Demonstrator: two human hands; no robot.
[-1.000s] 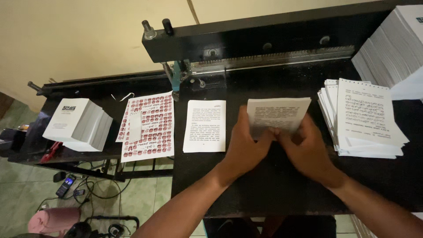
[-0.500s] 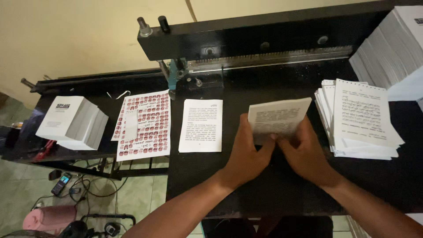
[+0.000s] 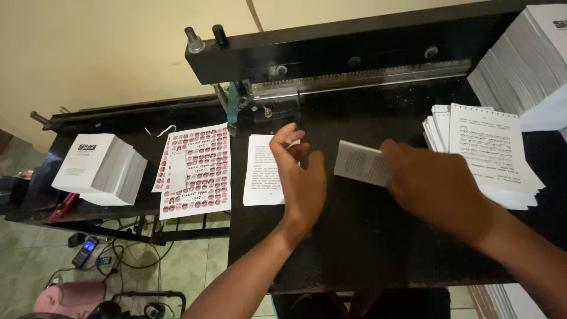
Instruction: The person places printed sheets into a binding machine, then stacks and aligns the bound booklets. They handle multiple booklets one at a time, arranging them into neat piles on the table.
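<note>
1. The right hand pinches one folded white printed paper sheet by its right end, fingers closed on it; the long axis runs left to right, tilted slightly.
2. The left hand hovers just left of it, fingers loosely spread, holding nothing.
3. One flat white printed page lies under that hand on the black tabletop.
4. One fanned stack of punched white sheets sits near the right edge.
5. One red-patterned sticker sheet and one white paper block lie toward the left edge.
</note>
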